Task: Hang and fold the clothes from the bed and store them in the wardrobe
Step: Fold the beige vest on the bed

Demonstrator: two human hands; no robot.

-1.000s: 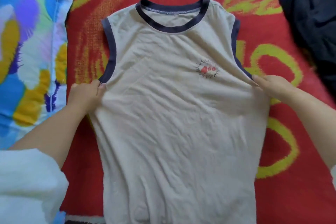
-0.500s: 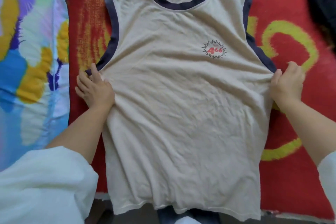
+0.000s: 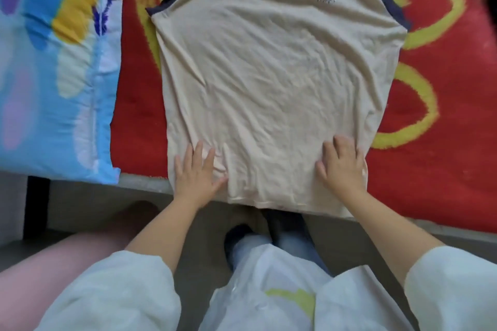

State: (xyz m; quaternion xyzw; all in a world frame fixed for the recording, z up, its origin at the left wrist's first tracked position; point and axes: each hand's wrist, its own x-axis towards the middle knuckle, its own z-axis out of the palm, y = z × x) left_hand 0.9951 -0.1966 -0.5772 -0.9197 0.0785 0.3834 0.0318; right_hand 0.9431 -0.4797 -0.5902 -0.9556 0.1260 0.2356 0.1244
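Item: my left hand (image 3: 197,169), fingers spread and straight, pressing flat on the near left of the beige sleeveless shirt (image 3: 271,75); grip open. My right hand (image 3: 341,166), fingers lightly bent, resting on the near right of the shirt; grip open, holding nothing. Shirt lies face up on the red bedspread (image 3: 435,169), hem overhanging the near edge. Patterned pillow (image 3: 53,62) at left.

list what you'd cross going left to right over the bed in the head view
colourful quilt → red blanket → beige sleeveless shirt, with the left hand then the right hand resting on its lower part → red blanket again
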